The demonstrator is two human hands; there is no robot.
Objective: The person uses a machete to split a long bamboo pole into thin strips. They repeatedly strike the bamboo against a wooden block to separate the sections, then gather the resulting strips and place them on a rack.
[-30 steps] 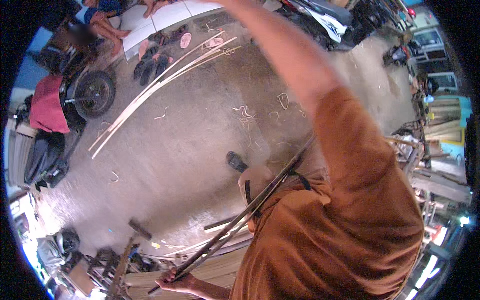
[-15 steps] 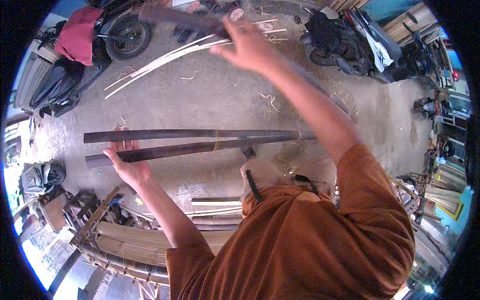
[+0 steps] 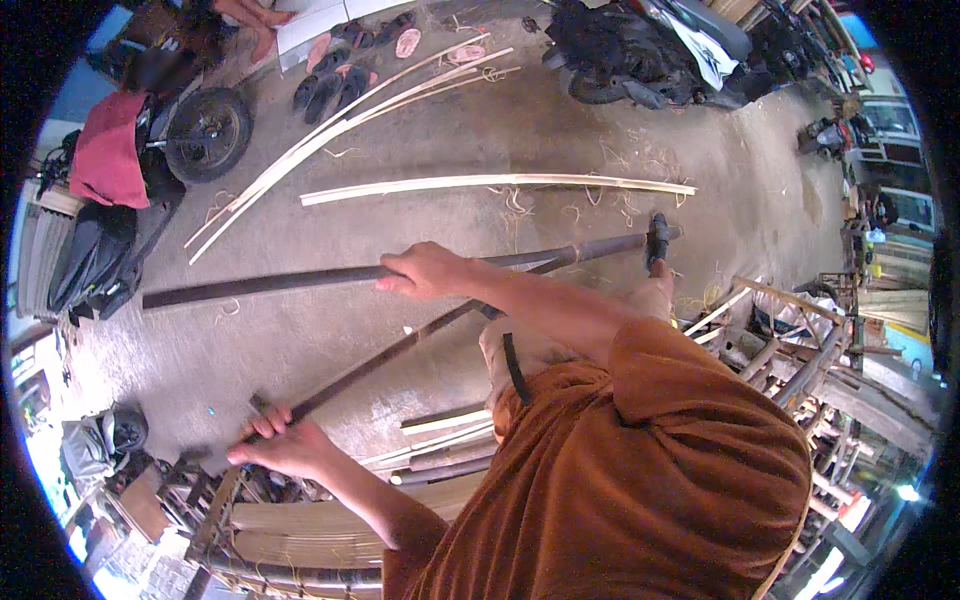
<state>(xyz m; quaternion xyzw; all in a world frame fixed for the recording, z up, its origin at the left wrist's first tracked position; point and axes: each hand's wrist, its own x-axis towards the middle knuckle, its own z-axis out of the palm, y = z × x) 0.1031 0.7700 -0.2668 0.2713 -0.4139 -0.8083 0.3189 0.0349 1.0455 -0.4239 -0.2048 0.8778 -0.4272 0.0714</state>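
Observation:
Two long dark bamboo strips, with pale rings at their joints, spread in a V whose joined end lies at the right by my shod foot (image 3: 657, 240). My right hand (image 3: 430, 271) is closed around the far bamboo strip (image 3: 270, 284) at about its middle. The near bamboo strip (image 3: 365, 365) slants down toward me, and my left hand (image 3: 285, 447) grips it close to its left end. Beyond them a split bamboo length (image 3: 440, 184) lies on the floor, its pale inner face showing.
Farther off lies a bundle of pale strips (image 3: 330, 132), near several sandals (image 3: 335, 88). Motorbikes stand at left (image 3: 105, 240) and far right (image 3: 640, 50). Thin shavings (image 3: 515, 200) litter the concrete. A rack of slats (image 3: 330, 525) is close at my left, a wooden frame (image 3: 790, 320) at right. A person's bare legs (image 3: 255, 22) show far left.
My right hand has come back from the far side and taken the far strip. A blurred dark length there now lies on the floor. My left hand has swung nearer, spreading the strips.

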